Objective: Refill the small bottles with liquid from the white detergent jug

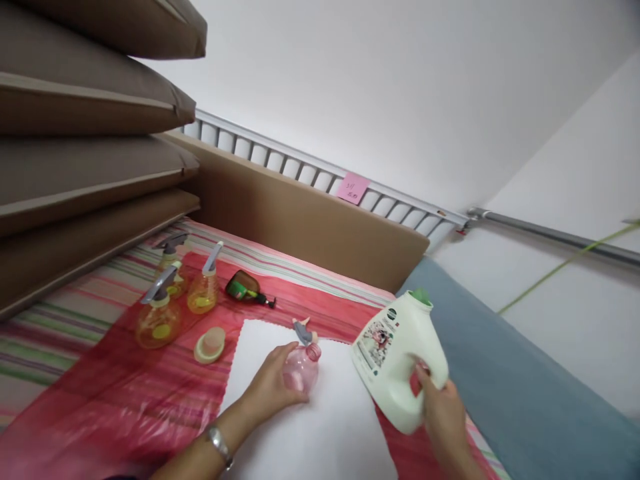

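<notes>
My left hand [277,378] is wrapped round a small clear pink spray bottle [301,373], whose neck is uncapped and tilts to the right. Just behind it, a grey spray head [303,331] lies on the white sheet [325,427]. With my right hand [443,407] I grip the handle of a large pale green detergent jug [395,360]. The jug leans, its green-rimmed mouth up and apart from the pink bottle. A round pale cap [209,345] rests on the red plastic to the left.
Several yellow-tinted spray bottles [158,323] stand at the left, near a brown pump bottle [245,288] lying on its side. Stacked cushions [90,160] rise behind them. A brown board [300,213] and a radiator [260,155] line the back.
</notes>
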`<state>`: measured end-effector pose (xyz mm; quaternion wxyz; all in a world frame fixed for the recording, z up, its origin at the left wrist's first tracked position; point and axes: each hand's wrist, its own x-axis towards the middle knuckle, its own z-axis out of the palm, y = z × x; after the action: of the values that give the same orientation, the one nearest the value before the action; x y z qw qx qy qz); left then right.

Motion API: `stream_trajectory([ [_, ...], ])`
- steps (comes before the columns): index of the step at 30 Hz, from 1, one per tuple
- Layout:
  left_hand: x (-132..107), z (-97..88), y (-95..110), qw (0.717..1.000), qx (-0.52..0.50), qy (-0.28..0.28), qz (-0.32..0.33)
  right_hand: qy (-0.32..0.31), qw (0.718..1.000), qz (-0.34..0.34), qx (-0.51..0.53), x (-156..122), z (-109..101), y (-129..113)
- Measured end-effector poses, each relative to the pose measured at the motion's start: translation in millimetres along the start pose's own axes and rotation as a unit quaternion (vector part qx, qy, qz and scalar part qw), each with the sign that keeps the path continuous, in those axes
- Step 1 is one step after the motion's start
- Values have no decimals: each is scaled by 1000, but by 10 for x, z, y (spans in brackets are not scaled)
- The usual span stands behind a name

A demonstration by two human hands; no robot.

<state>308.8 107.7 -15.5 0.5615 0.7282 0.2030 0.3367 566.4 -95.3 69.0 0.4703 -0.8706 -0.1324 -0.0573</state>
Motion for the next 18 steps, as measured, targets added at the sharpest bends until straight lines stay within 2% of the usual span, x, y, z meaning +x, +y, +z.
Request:
stream_trajectory([
  [4, 39, 32, -70, 1000, 7, -5, -17, -35, 993, -88, -69, 124, -348, -358],
  [7, 61, 51, -78, 1000, 5, -1, -22, -68, 971, -173, -152, 136, -662, -707],
  [10, 57, 54, -83, 1000, 4, 4, -10, -104, 944, -221, -220, 91, -898, -1002],
  [13, 20, 42, -96, 1000, 8, 4, 1, -152, 921, -244, -263, 13, -1026, -1182],
  [18, -75, -27, -82, 1000, 20, 1, 3, -215, 896, -246, -300, -142, -1089, -1276],
])
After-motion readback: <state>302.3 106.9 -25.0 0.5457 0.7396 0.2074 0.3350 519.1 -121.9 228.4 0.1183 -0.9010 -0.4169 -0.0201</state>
